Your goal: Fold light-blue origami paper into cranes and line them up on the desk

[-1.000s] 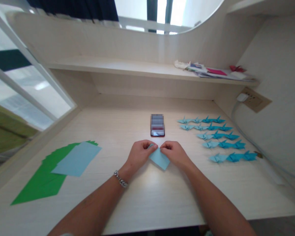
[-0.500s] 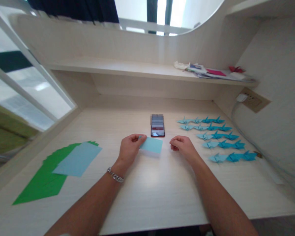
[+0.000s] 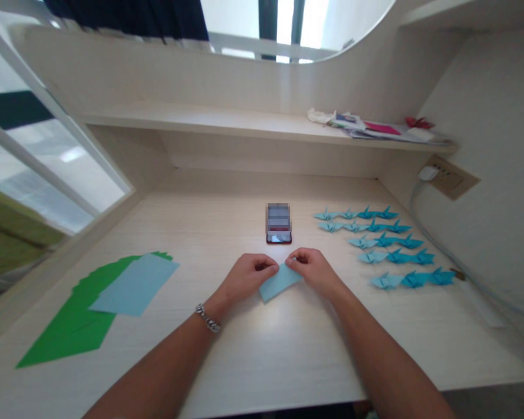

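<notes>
A small light-blue sheet of folding paper (image 3: 279, 283) is held low over the desk, tilted, between both hands. My left hand (image 3: 252, 273) pinches its upper left part between thumb and fingers. At its upper right edge my right hand (image 3: 312, 269) grips it the same way. The fingertips of the two hands are close together, and they hide the paper's top corners. Just beyond them lies a phone (image 3: 279, 224), its screen lit and partly blurred out. To the right stand several rows of folded blue paper cranes (image 3: 397, 257).
On the left, a pale blue sheet (image 3: 135, 285) lies over fanned green sheets (image 3: 65, 326). A shelf (image 3: 201, 119) at the back bears papers (image 3: 384, 128). A white plug (image 3: 428, 173) with a cable sits in the right wall's socket. A mirror (image 3: 240, 35) hangs above.
My right hand, apart from the paper before, has come left and taken hold of it. My left hand has moved slightly right and nearer to me, and the paper has turned.
</notes>
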Demonstrator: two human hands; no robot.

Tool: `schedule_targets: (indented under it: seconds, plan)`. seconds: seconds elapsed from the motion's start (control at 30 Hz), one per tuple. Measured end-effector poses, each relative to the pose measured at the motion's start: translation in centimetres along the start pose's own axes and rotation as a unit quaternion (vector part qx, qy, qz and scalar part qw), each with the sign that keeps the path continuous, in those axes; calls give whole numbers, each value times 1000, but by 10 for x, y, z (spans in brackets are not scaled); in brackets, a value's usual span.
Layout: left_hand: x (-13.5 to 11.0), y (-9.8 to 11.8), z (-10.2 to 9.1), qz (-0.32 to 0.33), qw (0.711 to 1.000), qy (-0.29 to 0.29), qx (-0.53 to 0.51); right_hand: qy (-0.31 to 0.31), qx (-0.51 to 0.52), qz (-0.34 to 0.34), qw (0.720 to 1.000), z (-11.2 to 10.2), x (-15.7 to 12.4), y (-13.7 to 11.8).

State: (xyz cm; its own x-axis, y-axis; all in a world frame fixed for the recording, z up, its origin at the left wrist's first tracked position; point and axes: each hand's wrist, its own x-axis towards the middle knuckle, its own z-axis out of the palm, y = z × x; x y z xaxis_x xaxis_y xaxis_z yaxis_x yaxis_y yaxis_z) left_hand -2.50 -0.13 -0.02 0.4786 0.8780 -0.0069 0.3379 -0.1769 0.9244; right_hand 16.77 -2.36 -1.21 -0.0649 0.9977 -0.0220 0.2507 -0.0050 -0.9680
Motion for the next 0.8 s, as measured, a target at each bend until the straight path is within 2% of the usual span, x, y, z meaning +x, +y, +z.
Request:
schedule_targets:
  seconds: [0.1,0.23,0.37,0.43,0.5,0.6,0.67,0.8]
  plan:
    - [-1,1,1,11,1000,-12,11,21,26,0,999,-3,1,1]
    - [0,-5,-5,1,999,-27,-19,97,52,25,994,-16,6,5]
    - [2,-9,-14,-17,999,-12,-38,139,72,36,987,-30,8,8]
    - [2,-8,-14,-18,999,17,-45,129,66,27,989,-31,7,7]
    - [1,-3,-10,-11,998,35,-58,80,43,15,996,-25,5,4]
    - [-1,3,1,-17,996,-19,-89,24,37,3,999,-10,2,1]
    - [-2,4,6,-30,994,-28,-105,47,63,7,997,-1,2,0]
    - [1,0,6,-43,988,24,-146,46,164,64,983,6,1,0]
